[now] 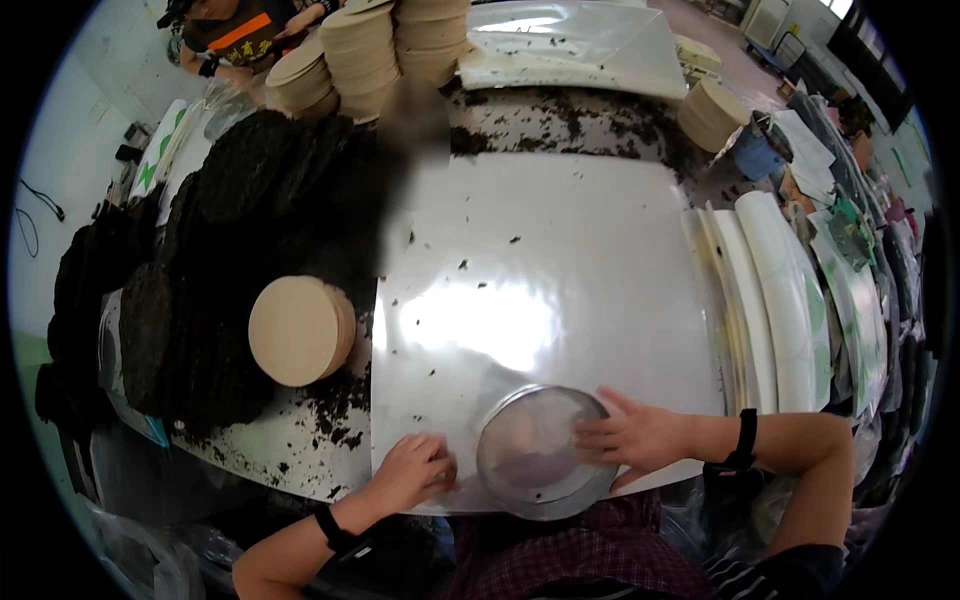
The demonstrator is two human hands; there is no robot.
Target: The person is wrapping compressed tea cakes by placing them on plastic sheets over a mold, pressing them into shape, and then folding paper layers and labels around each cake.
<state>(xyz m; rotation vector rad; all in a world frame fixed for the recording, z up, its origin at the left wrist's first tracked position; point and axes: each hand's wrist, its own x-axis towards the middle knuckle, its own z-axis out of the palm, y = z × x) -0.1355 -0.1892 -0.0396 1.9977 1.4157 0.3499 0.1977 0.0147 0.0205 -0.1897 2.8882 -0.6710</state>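
A round, see-through dish-like piece with a grey rim (545, 495) lies at the near edge of the pale, shiny sheet (590, 250). My right hand (640, 436) rests at its right side, fingers spread over the rim and thumb apart. Left of the round piece, my left hand (412, 470) is curled at the sheet's near edge, apart from the rim. Its fingertips are turned in and a little blurred, so anything inside them is hidden. Small dark flakes (463, 265) dot the sheet. Further left stands a short stack of tan round discs (296, 330).
Stacks of dark, rough round sheets (200, 330) fill the left side. Tall stacks of tan discs (360, 65) and plastic sheeting (570, 50) stand at the back. Rolled white sheets (770, 290) and a blue container (760, 150) line the right. Another person (240, 40) is at the far left.
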